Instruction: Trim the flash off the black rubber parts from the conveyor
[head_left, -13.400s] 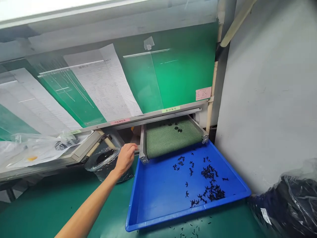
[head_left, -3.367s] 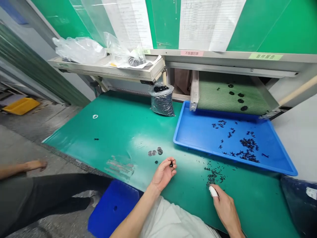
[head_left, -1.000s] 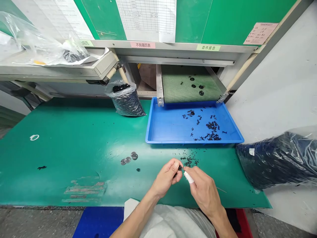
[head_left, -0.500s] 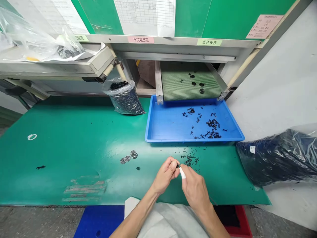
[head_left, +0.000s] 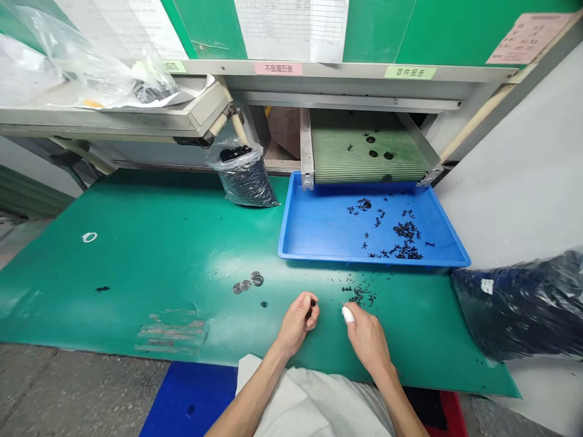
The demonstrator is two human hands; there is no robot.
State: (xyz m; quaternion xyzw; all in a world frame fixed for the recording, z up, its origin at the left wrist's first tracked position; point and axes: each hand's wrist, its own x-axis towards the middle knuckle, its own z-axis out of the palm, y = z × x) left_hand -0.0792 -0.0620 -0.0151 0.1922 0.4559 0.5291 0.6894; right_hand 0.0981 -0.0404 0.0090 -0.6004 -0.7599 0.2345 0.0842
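My left hand [head_left: 295, 321] is curled closed around small black plastic parts [head_left: 311, 308], which show between thumb and fingers; how many it holds is hidden. A short distance to the right, my right hand [head_left: 367, 334] is also closed, with a white cover [head_left: 348, 315] on its thumb. A thin tip sticks out past that thumb; the rest of what it grips cannot be made out. Just beyond the right hand lies a scatter of small black pieces [head_left: 362, 296] on the green tabletop [head_left: 177, 243]. Several black discs [head_left: 246, 284] lie left of my left hand, near a single small black part [head_left: 264, 304].
A blue tray [head_left: 319, 233] holding black pieces sits below a green conveyor belt [head_left: 346, 167] carrying several black parts. Left of it stands a clear bag [head_left: 250, 182] of black parts. A large dark bag [head_left: 519, 309] is at the right, a white ring [head_left: 90, 237] at the left.
My hands have moved apart: the left one has shifted left with black parts in it, and the right one has drawn away to the right. The camera view has turned slightly left.
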